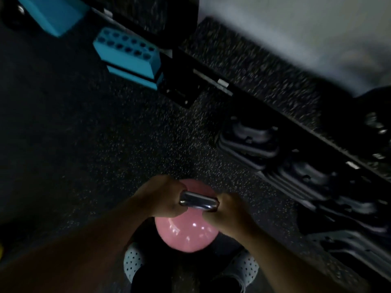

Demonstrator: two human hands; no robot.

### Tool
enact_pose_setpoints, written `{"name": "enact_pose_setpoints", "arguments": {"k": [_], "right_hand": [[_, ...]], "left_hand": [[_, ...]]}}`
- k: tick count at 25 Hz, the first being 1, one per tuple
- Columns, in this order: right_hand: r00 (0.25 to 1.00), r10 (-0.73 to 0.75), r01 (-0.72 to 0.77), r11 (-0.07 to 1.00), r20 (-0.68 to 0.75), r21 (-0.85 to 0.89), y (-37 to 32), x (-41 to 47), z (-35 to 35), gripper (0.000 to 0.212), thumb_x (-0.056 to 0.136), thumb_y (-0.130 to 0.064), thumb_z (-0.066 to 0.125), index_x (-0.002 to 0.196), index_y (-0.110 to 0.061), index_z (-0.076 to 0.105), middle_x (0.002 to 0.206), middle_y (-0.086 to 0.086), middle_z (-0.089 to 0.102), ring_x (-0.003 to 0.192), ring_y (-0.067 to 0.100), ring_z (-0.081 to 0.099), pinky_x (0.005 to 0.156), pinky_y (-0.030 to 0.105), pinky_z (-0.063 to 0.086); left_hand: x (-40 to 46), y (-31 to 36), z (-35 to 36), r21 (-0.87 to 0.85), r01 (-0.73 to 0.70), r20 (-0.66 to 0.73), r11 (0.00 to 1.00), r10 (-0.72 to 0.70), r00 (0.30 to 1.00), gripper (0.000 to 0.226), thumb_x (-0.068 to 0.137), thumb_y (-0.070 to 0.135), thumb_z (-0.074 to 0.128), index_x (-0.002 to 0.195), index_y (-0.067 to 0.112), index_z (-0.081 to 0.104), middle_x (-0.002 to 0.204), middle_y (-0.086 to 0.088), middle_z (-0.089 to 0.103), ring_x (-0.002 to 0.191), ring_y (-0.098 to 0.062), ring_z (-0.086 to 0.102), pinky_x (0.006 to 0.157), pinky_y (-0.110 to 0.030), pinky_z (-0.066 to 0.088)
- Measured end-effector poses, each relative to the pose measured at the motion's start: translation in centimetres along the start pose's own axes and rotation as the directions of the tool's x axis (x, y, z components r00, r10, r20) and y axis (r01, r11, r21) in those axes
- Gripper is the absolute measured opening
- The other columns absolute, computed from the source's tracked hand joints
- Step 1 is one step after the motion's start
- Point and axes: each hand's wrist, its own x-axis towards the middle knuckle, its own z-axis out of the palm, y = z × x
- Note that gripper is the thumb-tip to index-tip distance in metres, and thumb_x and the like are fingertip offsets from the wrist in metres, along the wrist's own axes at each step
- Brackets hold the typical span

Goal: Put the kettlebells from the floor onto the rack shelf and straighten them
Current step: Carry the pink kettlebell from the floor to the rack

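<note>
A glossy pink kettlebell (186, 235) with a chrome handle (198, 201) hangs low in the middle of the view, just above my feet. My left hand (163, 197) grips the left end of the handle and my right hand (228, 210) grips the right end. The rack shelf (264, 68), topped with speckled rubber, runs diagonally from upper middle to the right edge, beyond the kettlebell. The picture is dark and blurred.
Black weight plates (251, 142) lie stacked under the shelf on the right. Two turquoise blocks (129, 58) sit on the speckled floor at upper left, by the rack's black post foot (179, 92). My white perforated shoes (135, 263) stand below the kettlebell.
</note>
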Motion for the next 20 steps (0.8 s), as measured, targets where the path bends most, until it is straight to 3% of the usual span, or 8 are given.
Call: {"name": "enact_pose_setpoints", "arguments": {"k": [2, 4, 8, 12, 14, 16, 18, 20], "right_hand": [[0.992, -0.054, 0.054, 0.999, -0.118, -0.005, -0.7, -0.8, -4.7, 0.014, 0.066, -0.027, 0.063, 0.057, -0.020, 0.056, 0.050, -0.003, 0.055, 0.041, 0.004, 0.047, 0.038, 0.011, 0.032], [0.962, -0.131, 0.121, 0.991, -0.239, -0.058, -1.3, -0.9, -8.7, 0.013, 0.064, -0.029, 0.059, 0.059, -0.017, 0.058, 0.054, 0.004, 0.063, 0.047, 0.015, 0.057, 0.043, 0.021, 0.037], [0.829, -0.299, 0.239, 0.953, -0.473, -0.185, -1.9, -0.1, -18.9, 0.015, 0.061, -0.026, 0.060, 0.055, -0.013, 0.058, 0.051, 0.007, 0.064, 0.047, 0.026, 0.062, 0.041, 0.029, 0.046], [0.726, -0.328, 0.231, 0.944, -0.605, -0.234, -2.3, 1.8, -27.2, 0.011, 0.068, -0.019, 0.067, 0.073, -0.013, 0.075, 0.060, 0.001, 0.073, 0.049, 0.014, 0.066, 0.052, 0.026, 0.057], [0.636, -0.318, 0.189, 0.948, -0.703, -0.257, -2.6, 3.6, -30.1, 0.012, 0.061, -0.012, 0.076, 0.073, -0.012, 0.076, 0.056, 0.003, 0.071, 0.047, 0.012, 0.062, 0.054, 0.012, 0.048], [0.572, -0.307, 0.137, 0.950, -0.760, -0.280, -2.8, 6.3, -32.3, 0.013, 0.059, -0.013, 0.076, 0.073, -0.013, 0.077, 0.057, 0.008, 0.072, 0.051, 0.019, 0.065, 0.053, 0.018, 0.047], [0.594, -0.218, 0.091, 0.975, -0.775, -0.204, -2.9, 8.8, -33.9, 0.012, 0.068, -0.016, 0.071, 0.078, -0.014, 0.077, 0.067, 0.011, 0.074, 0.064, 0.030, 0.071, 0.057, 0.023, 0.049], [0.651, -0.099, 0.048, 0.995, -0.753, -0.089, -2.8, 10.6, -34.5, 0.014, 0.074, -0.014, 0.067, 0.085, -0.014, 0.077, 0.072, 0.008, 0.074, 0.069, 0.028, 0.069, 0.060, 0.018, 0.044]], "left_hand": [[0.9, 2.6, -4.2, 0.134, -0.055, -0.111, 0.990, 0.070, 0.991, 0.039, 0.075, 0.054, 0.051, 0.086, 0.023, 0.071, 0.082, -0.002, 0.076, 0.076, -0.023, 0.072, 0.063, -0.026, 0.048], [1.8, 4.6, -8.1, 0.189, -0.093, -0.181, 0.978, 0.128, 0.975, 0.042, 0.071, 0.057, 0.043, 0.079, 0.024, 0.068, 0.073, 0.002, 0.074, 0.064, -0.018, 0.069, 0.056, -0.026, 0.048], [5.6, 10.3, -16.7, 0.376, -0.149, -0.358, 0.915, 0.291, 0.887, 0.022, 0.061, 0.042, 0.067, 0.057, 0.022, 0.060, 0.049, 0.003, 0.063, 0.039, -0.017, 0.060, 0.038, -0.021, 0.039], [10.9, 14.4, -24.3, 0.416, -0.232, -0.422, 0.879, 0.413, 0.807, 0.016, 0.070, 0.035, 0.076, 0.069, 0.020, 0.068, 0.057, 0.003, 0.069, 0.048, -0.017, 0.066, 0.048, -0.025, 0.054], [14.4, 15.6, -27.2, 0.421, -0.215, -0.360, 0.881, 0.380, 0.852, 0.019, 0.083, 0.040, 0.067, 0.085, 0.021, 0.071, 0.074, 0.002, 0.073, 0.065, -0.018, 0.070, 0.059, -0.026, 0.055], [18.2, 15.7, -29.5, 0.433, -0.172, -0.348, 0.885, 0.341, 0.873, 0.025, 0.087, 0.044, 0.062, 0.095, 0.022, 0.070, 0.085, 0.000, 0.074, 0.076, -0.022, 0.070, 0.062, -0.024, 0.045], [21.3, 15.5, -31.2, 0.455, -0.181, -0.349, 0.872, 0.361, 0.864, 0.025, 0.087, 0.043, 0.063, 0.096, 0.020, 0.070, 0.085, -0.001, 0.071, 0.075, -0.024, 0.067, 0.059, -0.024, 0.039], [23.4, 14.9, -32.2, 0.432, -0.225, -0.312, 0.873, 0.379, 0.871, 0.020, 0.087, 0.037, 0.066, 0.094, 0.019, 0.068, 0.078, 0.002, 0.063, 0.069, -0.022, 0.060, 0.056, -0.026, 0.036]]}}
